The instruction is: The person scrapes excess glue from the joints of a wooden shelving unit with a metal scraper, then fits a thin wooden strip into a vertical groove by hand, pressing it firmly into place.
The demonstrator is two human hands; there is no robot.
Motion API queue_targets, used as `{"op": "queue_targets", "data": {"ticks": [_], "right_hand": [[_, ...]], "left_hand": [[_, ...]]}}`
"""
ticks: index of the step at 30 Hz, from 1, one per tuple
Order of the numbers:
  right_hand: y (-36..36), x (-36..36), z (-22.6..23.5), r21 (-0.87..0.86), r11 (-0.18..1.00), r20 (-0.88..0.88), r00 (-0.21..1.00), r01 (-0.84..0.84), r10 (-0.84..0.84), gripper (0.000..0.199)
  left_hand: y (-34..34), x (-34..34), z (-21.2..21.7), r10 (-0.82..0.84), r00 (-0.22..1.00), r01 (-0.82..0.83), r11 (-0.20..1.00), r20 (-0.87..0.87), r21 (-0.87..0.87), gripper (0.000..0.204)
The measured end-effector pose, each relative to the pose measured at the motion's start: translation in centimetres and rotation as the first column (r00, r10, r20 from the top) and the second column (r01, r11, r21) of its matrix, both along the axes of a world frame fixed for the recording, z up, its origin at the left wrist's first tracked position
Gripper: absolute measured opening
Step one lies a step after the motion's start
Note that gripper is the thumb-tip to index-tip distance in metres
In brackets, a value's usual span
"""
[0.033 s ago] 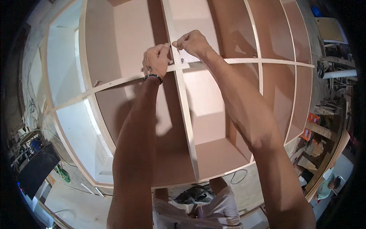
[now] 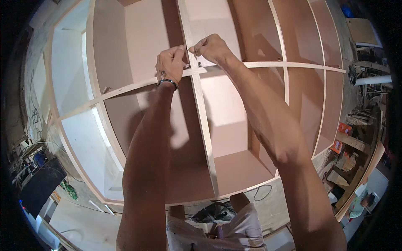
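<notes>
A large wooden cabinet frame (image 2: 138, 87) with brown compartments lies before me, its pale edge strips crossing one another. My left hand (image 2: 169, 63), with a dark beaded bracelet (image 2: 168, 83) on the wrist, is closed beside the centre upright strip (image 2: 203, 121), just above the crossing. Across that strip, my right hand (image 2: 212, 47) is pinched with thumb and forefinger near its edge. Whatever either hand holds is too small or hidden to name. A small dark fitting (image 2: 199, 64) sits at the crossing, between the hands.
Small reddish fittings (image 2: 106, 90) rest at another crossing on the left. White-lined compartments (image 2: 73, 71) fill the left side. Wood scraps and an orange box (image 2: 345, 129) lie at right, near another person (image 2: 361, 206). A black bag (image 2: 214, 212) lies by my legs.
My left hand has shifted very slightly to the left. The right hand stays nearly where it was, still pinched.
</notes>
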State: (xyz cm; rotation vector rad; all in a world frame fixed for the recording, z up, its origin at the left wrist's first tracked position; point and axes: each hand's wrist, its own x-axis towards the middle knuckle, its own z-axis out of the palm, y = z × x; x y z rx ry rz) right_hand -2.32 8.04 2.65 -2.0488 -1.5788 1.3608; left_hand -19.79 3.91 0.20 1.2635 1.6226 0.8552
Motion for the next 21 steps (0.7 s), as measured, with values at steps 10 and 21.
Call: {"op": "queue_targets", "data": {"ticks": [10, 21], "right_hand": [[-9.3, 1.6, 3.7, 0.748, 0.653, 0.376, 0.886, -0.118, -0.270, 0.055], [-83.1, 12.7, 19.0, -0.314, 0.828, 0.627, 0.756, 0.464, -0.186, 0.022]], "left_hand": [[0.5, 2.5, 1.5, -0.031, 0.998, 0.030, 1.000, 0.056, 0.008, 0.045], [-30.0, -17.4, 7.1, -0.053, 0.847, 0.206, 0.950, -0.529, 0.234, 0.049]]}}
